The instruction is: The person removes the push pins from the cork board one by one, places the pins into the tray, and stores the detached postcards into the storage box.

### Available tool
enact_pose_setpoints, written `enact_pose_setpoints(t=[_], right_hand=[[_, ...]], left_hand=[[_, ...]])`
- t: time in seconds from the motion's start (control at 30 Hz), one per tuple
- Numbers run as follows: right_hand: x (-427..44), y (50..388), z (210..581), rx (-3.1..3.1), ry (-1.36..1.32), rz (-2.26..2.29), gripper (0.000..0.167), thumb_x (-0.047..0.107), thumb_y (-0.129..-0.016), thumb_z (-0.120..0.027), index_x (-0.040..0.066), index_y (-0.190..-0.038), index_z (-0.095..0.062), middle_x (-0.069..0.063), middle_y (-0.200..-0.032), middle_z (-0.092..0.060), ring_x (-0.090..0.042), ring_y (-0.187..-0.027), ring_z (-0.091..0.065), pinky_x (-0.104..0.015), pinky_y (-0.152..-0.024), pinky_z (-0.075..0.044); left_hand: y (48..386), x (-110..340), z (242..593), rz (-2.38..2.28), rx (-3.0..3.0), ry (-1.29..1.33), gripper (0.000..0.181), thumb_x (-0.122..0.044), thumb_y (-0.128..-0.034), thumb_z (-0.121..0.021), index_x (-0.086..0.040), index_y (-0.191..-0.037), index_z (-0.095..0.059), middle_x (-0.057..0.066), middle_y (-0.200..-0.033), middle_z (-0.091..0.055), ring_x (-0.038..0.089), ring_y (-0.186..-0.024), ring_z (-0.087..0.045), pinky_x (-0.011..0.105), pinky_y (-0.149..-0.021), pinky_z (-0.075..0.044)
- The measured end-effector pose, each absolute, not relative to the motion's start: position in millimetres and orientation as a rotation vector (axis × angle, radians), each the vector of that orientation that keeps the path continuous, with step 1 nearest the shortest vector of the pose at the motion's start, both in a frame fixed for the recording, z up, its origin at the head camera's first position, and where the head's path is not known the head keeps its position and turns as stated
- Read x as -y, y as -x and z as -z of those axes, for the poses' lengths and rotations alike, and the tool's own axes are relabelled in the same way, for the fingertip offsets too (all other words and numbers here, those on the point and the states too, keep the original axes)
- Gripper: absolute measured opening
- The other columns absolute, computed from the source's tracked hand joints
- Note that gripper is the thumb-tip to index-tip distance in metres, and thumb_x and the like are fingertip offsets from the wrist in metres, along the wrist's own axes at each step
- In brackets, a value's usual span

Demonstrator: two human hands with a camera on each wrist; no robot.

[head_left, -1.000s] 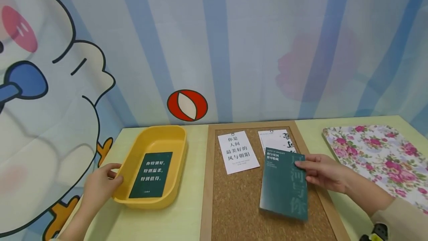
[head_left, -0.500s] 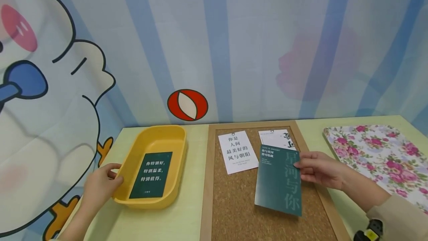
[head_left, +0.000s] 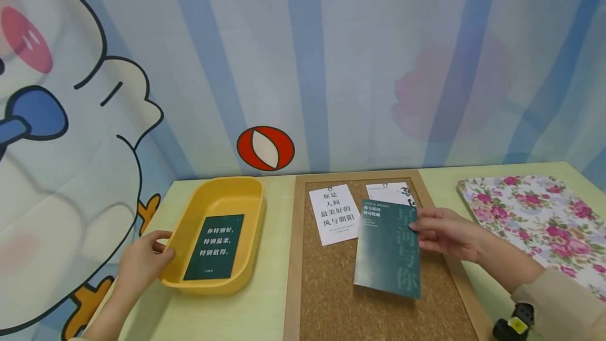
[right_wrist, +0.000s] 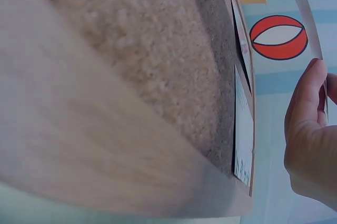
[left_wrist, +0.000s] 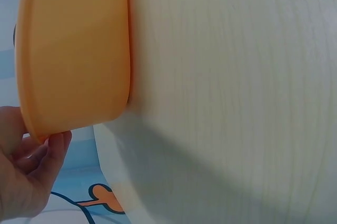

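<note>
My right hand (head_left: 452, 233) pinches the right edge of a dark green printed card (head_left: 385, 257), held above the cork board (head_left: 331, 299). The card's lower edge is lifted and its top overlaps a white card (head_left: 379, 193) with black lettering. Left of that, another white card (head_left: 333, 217) is fixed at the top of the board, its lower right corner partly hidden. My left hand (head_left: 144, 262) grips the left rim of a yellow tray (head_left: 258, 225), thumb inside; in the left wrist view its fingers curl under the rim. A second dark green card (head_left: 215, 246) lies in the tray.
A flower-patterned tray or board (head_left: 539, 220) lies at the right of the pale table (head_left: 272, 257). A striped curtain (head_left: 350, 67) with cartoon prints hangs behind the table. The cork board has a raised wooden frame (head_left: 293, 278).
My right hand has carried the green card to the left and slightly toward the back over the cork board. The left hand and the yellow tray have stayed where they were.
</note>
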State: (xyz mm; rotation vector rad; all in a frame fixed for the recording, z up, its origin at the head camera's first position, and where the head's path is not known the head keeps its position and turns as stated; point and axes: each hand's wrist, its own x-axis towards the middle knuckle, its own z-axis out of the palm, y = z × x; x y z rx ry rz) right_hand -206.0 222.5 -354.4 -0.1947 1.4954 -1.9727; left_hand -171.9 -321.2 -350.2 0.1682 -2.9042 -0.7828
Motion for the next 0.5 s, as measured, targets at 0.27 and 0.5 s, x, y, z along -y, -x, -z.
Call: enact_pose_setpoints(t=[0.27,0.5], right_hand=[[-211.9,209.6,349.2,-1.523,0.2,1.977,0.015,0.004,-0.094,-0.051,0.014,-0.083,-0.053,0.002,-0.079,-0.062,-0.006,-0.07,-0.059,-0.023,-0.07,-0.053],[-200.2,212.6,344.1,-1.55,0.156,1.987,0.008,0.007,-0.094,-0.054,0.012,-0.091,-0.048,-0.001,-0.083,-0.06,-0.01,-0.073,-0.061,-0.025,-0.069,-0.054]], left_hand=[[172.9,324.5,352.7,0.795,2.903,-0.178,0.037,-0.005,-0.0791,-0.061,0.013,-0.111,-0.056,0.016,-0.076,-0.063,0.023,-0.062,-0.059,0.03,-0.048,-0.049],[173.4,324.2,354.2,0.782,2.888,-0.159,0.036,-0.004,-0.0785,-0.061,0.013,-0.11,-0.058,0.014,-0.074,-0.064,0.021,-0.06,-0.059,0.029,-0.047,-0.048]])
